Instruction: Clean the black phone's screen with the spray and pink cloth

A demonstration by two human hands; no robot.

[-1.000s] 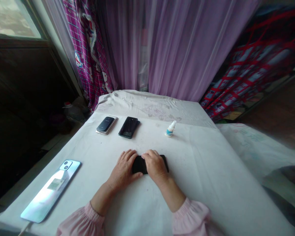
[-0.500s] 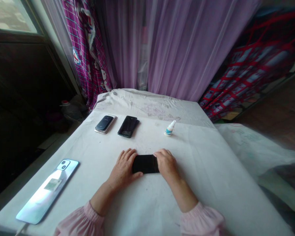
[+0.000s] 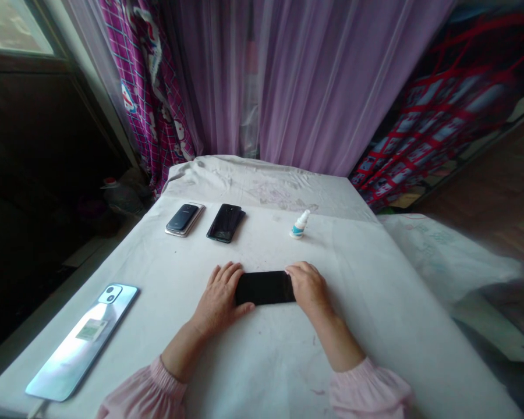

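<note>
A black phone (image 3: pixel 265 288) lies flat and crosswise on the white-covered table (image 3: pixel 375 273) in front of me. My left hand (image 3: pixel 220 297) grips its left end, fingers over the top and thumb along the near edge. My right hand (image 3: pixel 309 286) rests palm down at the phone's right end, fingers lying together on the edge; nothing shows in it. Pink sleeves cover both wrists.
Further back lie a dark phone on a pale case (image 3: pixel 184 218) and a second black phone (image 3: pixel 224 223). A small white dropper bottle (image 3: pixel 299 224) stands to the right of them. A large light-blue phone (image 3: pixel 82 340) lies near the left edge. Purple curtains (image 3: pixel 297 87) hang behind.
My right hand has slid along the black phone from its left part to its right end, uncovering the screen. My left hand has stayed in place.
</note>
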